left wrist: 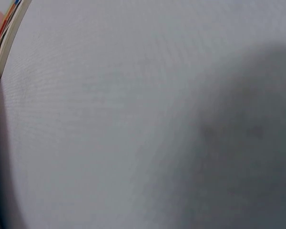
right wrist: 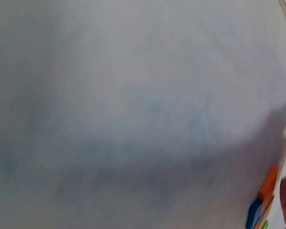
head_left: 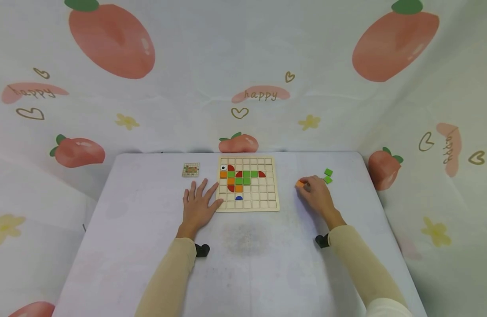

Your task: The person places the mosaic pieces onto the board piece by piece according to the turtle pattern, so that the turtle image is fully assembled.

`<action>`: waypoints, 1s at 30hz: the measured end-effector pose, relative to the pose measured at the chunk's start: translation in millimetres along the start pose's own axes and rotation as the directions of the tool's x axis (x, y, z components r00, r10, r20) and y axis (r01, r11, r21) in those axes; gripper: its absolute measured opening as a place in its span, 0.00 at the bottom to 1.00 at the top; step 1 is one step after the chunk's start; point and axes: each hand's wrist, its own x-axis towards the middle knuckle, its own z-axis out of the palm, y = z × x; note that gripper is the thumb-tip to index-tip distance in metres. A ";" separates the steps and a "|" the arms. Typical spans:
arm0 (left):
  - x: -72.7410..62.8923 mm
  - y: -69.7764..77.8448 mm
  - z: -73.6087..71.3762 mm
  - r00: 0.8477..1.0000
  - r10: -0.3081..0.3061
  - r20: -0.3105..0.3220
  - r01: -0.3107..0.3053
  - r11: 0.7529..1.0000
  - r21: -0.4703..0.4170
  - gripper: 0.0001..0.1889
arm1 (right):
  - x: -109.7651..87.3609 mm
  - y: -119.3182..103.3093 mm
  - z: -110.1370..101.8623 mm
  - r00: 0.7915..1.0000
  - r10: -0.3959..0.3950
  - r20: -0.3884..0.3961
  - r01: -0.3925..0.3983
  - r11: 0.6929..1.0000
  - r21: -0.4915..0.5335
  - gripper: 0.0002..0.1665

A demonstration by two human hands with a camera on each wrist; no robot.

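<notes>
A pale square grid board [head_left: 269,207] lies at the table's far middle, with red, green and orange tiles set in its cells, plus a white tile with an eye [head_left: 224,167] and a blue half-round piece [head_left: 239,198]. My left hand [head_left: 198,208] rests palm down with spread fingers, its thumb and index finger at the board's left edge. Right of the board, my right hand [head_left: 317,194] bends its fingers over an orange tile [head_left: 300,183]. In the right wrist view, orange [right wrist: 268,183] and blue [right wrist: 253,213] tiles lie beside the fingertips; whether they are pinched is unclear.
Two green tiles [head_left: 328,176] lie just beyond the right hand. A small picture card [head_left: 191,170] with a gridded figure sits left of the board. White cloth with a fruit print [head_left: 239,143] hangs behind the white table [head_left: 249,273] and along its sides.
</notes>
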 end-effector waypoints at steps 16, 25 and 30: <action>-0.5 1.5 -5.6 1.000 -0.005 0.007 0.005 1.000 0.009 0.37 | 20.4 -40.9 28.1 0.996 -0.028 0.079 0.022 0.997 0.078 0.22; -1.4 1.0 -3.1 1.000 -0.003 0.003 0.003 1.000 0.015 0.37 | 28.5 -63.0 48.6 0.989 -0.117 0.094 0.105 0.987 0.122 0.19; -1.4 0.7 -0.9 1.000 0.003 -0.012 -0.003 1.000 0.015 0.37 | 33.4 -74.5 55.0 0.983 -0.149 0.106 0.136 0.983 0.126 0.19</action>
